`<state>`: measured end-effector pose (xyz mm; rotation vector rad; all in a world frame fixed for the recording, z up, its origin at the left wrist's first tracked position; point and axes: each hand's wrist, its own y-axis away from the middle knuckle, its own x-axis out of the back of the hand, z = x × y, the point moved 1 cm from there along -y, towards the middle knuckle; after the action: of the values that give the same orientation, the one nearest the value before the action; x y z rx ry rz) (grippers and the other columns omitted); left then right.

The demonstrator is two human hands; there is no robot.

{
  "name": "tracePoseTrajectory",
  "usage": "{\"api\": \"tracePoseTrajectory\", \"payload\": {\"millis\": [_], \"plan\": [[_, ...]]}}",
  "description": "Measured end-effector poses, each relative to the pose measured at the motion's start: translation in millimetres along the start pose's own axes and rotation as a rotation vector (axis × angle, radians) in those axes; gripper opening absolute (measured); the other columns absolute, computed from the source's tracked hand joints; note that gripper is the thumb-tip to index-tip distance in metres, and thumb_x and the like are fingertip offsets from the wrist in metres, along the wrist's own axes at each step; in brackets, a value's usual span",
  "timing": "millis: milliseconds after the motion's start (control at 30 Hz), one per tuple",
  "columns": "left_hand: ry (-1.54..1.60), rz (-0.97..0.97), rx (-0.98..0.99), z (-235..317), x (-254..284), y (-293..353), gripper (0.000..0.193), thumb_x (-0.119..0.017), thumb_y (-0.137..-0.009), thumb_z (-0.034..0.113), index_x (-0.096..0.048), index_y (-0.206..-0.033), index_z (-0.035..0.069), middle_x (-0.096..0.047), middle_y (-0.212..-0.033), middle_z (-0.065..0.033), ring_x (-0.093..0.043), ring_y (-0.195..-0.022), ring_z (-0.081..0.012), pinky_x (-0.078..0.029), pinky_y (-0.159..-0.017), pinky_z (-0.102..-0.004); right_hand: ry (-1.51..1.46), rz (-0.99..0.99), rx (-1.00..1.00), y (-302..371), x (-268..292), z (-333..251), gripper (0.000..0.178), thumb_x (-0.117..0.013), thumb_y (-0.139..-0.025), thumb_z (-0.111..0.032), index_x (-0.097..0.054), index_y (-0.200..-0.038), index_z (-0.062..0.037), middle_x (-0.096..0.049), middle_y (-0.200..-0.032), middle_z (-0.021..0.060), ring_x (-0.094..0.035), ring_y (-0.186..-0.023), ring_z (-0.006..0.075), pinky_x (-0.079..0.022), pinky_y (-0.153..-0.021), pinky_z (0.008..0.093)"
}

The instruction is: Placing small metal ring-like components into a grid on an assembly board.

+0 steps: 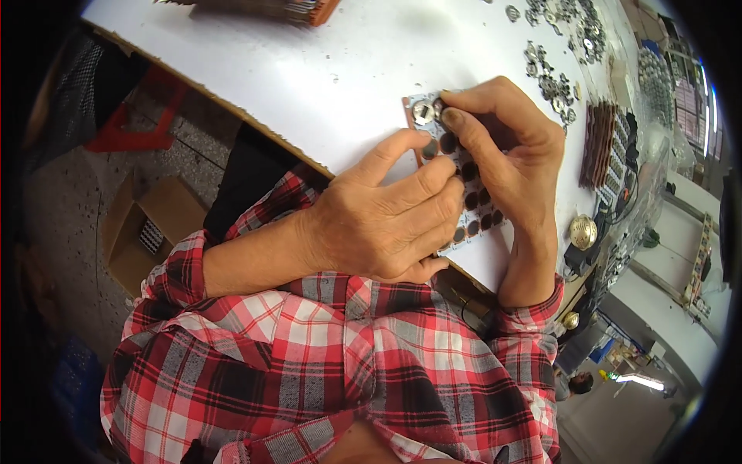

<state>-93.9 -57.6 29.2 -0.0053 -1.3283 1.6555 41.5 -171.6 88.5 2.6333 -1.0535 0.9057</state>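
On the white table lies a panel of small circuit boards point(461, 234) with rows of round dark discs. One shiny metal clip point(423, 113) sits at its far left corner. My right hand point(514, 139) is over the far end of the panel, thumb and index finger pinched on a small round metal part point(439, 108) beside that clip. My left hand point(390, 209) rests over the panel's left side, fingers apart, its index fingertip near a dark disc. Parts of the panel are hidden beneath both hands.
Loose metal clips point(550, 81) are heaped at the far right. Nearer stands a stack of similar panels point(607, 151), with a gold round object point(582, 232) below. Another stack point(270, 9) is at the far left. A cardboard box point(154, 224) and red stool point(135, 131) stand on the floor.
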Motion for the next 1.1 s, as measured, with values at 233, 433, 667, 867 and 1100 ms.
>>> {"api": "tracePoseTrajectory", "payload": {"millis": [233, 433, 667, 867, 1100], "plan": [[-0.056, -0.077, 0.034, -4, 8, -5, 0.051, -0.064, -0.088, 0.051, -0.074, -0.094, 0.001, -0.072, -0.102, -0.0108, -0.069, -0.103, -0.0274, -0.054, -0.097, -0.0538, -0.016, 0.131, -0.116, 2, 21, 3, 0.02, -0.071, -0.093, 0.001, -0.076, -0.112, -0.0018, -0.071, -0.087, 0.0001, -0.059, -0.07, 0.0025, -0.045, -0.061, 0.0173], [-0.062, -0.068, 0.013, -3, 5, -1, 0.055, -0.061, -0.09, 0.055, -0.075, -0.097, 0.003, -0.073, -0.107, -0.011, -0.068, -0.105, -0.0267, -0.055, -0.096, -0.0513, 0.219, 0.242, -0.309, 19, 93, 11, 0.015, -0.074, -0.091, -0.007, -0.076, -0.102, 0.0022, -0.07, -0.082, 0.0005, -0.057, -0.067, 0.0042, -0.045, -0.06, 0.0206], [-0.063, -0.03, 0.062, 0, 4, -1, 0.041, -0.064, -0.08, 0.042, -0.074, -0.092, 0.005, -0.071, -0.103, -0.0065, -0.068, -0.103, -0.022, -0.052, -0.102, -0.0442, 0.395, 0.065, -0.377, 14, 79, 25, 0.01, -0.073, -0.088, -0.004, -0.072, -0.096, 0.0022, -0.068, -0.077, -0.0004, -0.057, -0.067, 0.0048, -0.045, -0.061, 0.0222], [-0.024, -0.01, 0.057, 0, 1, -1, 0.04, -0.07, -0.071, 0.039, -0.071, -0.09, 0.004, -0.069, -0.102, -0.0082, -0.067, -0.104, -0.0228, -0.051, -0.102, -0.0436, -0.219, 0.185, -0.304, 7, 40, 6, 0.028, -0.074, -0.092, -0.006, -0.071, -0.119, 0.0004, -0.067, -0.082, -0.0005, -0.058, -0.062, 0.0037, -0.041, -0.048, 0.0178], [0.002, -0.009, 0.07, -1, 0, 0, 0.042, -0.07, -0.068, 0.04, -0.069, -0.09, 0.004, -0.067, -0.103, -0.0081, -0.065, -0.107, -0.0247, -0.05, -0.103, -0.045, -0.392, 0.11, -0.311, -3, 9, 2, 0.018, -0.071, -0.095, -0.003, -0.074, -0.112, 0.0033, -0.071, -0.083, 0.0037, -0.06, -0.061, 0.0047, -0.044, -0.045, 0.017]]}}
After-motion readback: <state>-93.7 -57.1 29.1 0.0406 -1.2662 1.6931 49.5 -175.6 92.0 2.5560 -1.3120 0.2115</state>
